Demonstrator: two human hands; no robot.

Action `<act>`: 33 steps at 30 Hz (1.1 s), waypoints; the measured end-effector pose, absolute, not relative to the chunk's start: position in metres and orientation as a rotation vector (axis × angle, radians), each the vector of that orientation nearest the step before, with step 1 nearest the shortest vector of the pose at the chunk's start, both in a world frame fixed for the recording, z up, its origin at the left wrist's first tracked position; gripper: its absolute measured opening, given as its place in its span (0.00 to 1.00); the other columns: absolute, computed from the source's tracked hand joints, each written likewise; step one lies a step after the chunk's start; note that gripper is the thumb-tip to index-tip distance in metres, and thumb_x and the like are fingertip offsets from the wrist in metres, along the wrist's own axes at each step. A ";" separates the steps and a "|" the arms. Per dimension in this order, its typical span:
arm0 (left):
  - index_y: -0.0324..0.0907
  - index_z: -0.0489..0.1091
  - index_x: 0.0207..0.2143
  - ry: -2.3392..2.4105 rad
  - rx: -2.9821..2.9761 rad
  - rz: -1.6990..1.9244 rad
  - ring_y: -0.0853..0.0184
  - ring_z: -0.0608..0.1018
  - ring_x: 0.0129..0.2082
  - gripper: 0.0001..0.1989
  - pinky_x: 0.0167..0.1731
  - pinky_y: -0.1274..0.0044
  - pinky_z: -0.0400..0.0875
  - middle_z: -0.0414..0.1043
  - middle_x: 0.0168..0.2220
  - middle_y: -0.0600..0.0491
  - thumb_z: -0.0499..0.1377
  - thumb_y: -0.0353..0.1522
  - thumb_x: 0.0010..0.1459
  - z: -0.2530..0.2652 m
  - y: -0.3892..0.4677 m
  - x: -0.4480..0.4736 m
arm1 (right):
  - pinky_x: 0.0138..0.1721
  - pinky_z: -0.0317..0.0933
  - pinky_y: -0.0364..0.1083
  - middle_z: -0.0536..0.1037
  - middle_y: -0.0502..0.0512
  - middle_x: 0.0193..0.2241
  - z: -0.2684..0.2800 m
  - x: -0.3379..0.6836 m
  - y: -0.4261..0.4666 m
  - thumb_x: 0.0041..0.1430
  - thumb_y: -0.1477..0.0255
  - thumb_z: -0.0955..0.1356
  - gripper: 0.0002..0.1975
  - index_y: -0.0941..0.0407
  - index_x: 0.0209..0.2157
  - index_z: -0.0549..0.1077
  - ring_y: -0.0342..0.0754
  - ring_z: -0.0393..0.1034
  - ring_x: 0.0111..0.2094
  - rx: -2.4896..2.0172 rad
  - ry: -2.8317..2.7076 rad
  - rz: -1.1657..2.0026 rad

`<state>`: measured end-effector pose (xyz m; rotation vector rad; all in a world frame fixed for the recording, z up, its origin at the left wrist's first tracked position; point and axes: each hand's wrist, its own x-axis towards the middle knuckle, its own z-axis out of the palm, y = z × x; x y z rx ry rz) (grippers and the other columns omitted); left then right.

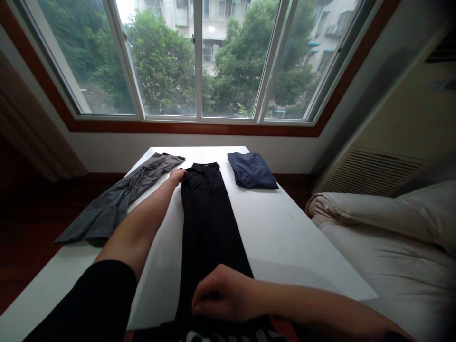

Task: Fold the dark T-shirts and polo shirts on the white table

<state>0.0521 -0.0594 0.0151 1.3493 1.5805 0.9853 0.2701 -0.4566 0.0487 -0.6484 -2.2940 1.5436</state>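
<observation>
A pair of black trousers [210, 223] lies lengthwise on the white table [281, 232], its waistband at the far end and its legs running towards me. My left hand [177, 175] reaches far forward, fingers closed on the left edge of the trousers just below the waistband. Close to my body, my right hand [223, 294] is curled over the lower part of the legs. Its fingertips are tucked under, so whether cloth is pinched in them is hidden.
Grey trousers [121, 199] lie loosely along the table's left side, partly over its edge. A folded dark blue garment [252, 170] rests at the far right. A cream padded seat [388, 247] stands right of the table. Beyond the far end is a window [228, 124].
</observation>
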 end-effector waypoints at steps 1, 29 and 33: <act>0.35 0.74 0.38 1.612 1.394 1.000 0.64 0.76 0.27 0.07 0.30 0.75 0.70 0.72 0.24 0.51 0.61 0.32 0.61 0.015 -0.056 0.061 | 0.36 0.66 0.38 0.82 0.52 0.35 0.044 0.273 -0.461 0.68 0.65 0.70 0.13 0.58 0.45 0.82 0.42 0.75 0.33 -0.694 -2.269 1.561; 0.39 0.46 0.76 1.733 2.329 0.491 0.56 0.50 0.76 0.39 0.72 0.65 0.50 0.40 0.78 0.42 0.53 0.44 0.69 -0.048 -0.014 0.117 | 0.42 0.63 0.45 0.78 0.54 0.39 0.018 0.290 -0.398 0.70 0.62 0.69 0.12 0.54 0.46 0.80 0.47 0.70 0.40 -0.800 -2.771 0.566; 0.44 0.48 0.76 1.653 2.371 0.314 0.52 0.51 0.76 0.39 0.72 0.55 0.47 0.44 0.77 0.43 0.48 0.51 0.70 -0.056 -0.010 0.122 | 0.47 0.63 0.49 0.78 0.55 0.40 0.017 0.284 -0.389 0.71 0.60 0.67 0.14 0.53 0.45 0.80 0.49 0.70 0.42 -0.789 -2.815 0.402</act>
